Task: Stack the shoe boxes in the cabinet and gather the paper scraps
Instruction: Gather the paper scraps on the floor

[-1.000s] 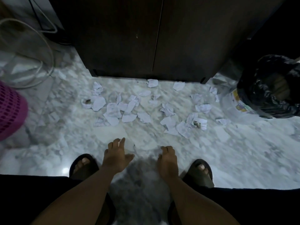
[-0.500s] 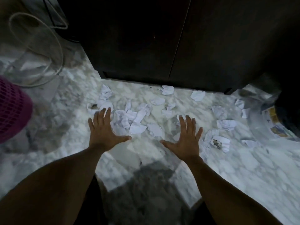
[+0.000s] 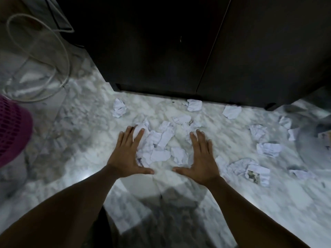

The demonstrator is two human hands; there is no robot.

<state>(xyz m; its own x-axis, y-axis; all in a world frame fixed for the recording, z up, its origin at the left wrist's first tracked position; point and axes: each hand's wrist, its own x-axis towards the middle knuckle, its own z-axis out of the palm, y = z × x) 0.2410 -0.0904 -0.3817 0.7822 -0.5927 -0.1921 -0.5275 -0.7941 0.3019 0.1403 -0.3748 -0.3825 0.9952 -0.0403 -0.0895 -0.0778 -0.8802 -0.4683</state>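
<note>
The left hand point(image 3: 128, 154) and right hand point(image 3: 200, 158) lie open and flat, flanking the central cluster of paper scraps point(image 3: 159, 145) on the marble floor point(image 3: 86, 154) near the closed cabinet point(image 3: 161, 51); the palms should ride low and sweep inward together, then collect the strays point(image 3: 268, 149) farther right.

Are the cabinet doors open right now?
No, both dark cabinet doors are shut, with only a thin seam showing between them.
</note>
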